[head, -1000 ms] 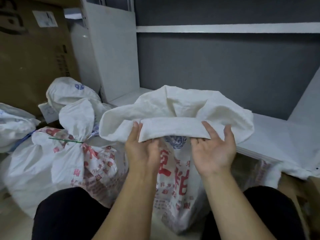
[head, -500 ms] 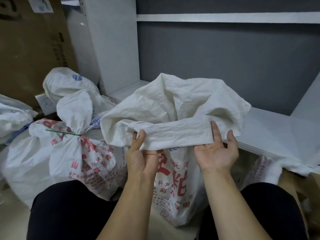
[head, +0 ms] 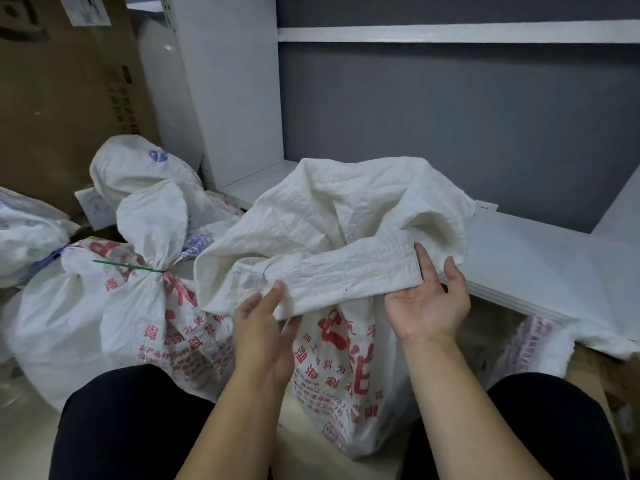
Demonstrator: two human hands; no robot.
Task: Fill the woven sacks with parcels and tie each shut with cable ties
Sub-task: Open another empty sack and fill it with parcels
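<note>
An open white woven sack (head: 346, 362) with red print stands between my knees, its mouth turned outward into a folded rim (head: 349, 275). My left hand (head: 263, 327) pinches the left end of that rim between thumb and fingers. Palm up with straight fingers, my right hand (head: 426, 306) touches the rim's right end from below. The sack's inside is hidden by the crumpled fabric. To the left lies a filled sack (head: 97, 327), its neck tied with a green cable tie (head: 128, 266).
Two more filled sacks, one (head: 131, 164) behind the tied sack and one (head: 24, 233) at the far left edge. A large cardboard box (head: 62, 98) stands behind them. White shelf boards (head: 536, 258) and an upright panel (head: 232, 98) line a grey wall.
The folded rim has tilted, its left end lower. My left hand has slid down and left along it, and my right hand has moved further right, so the hands are wider apart.
</note>
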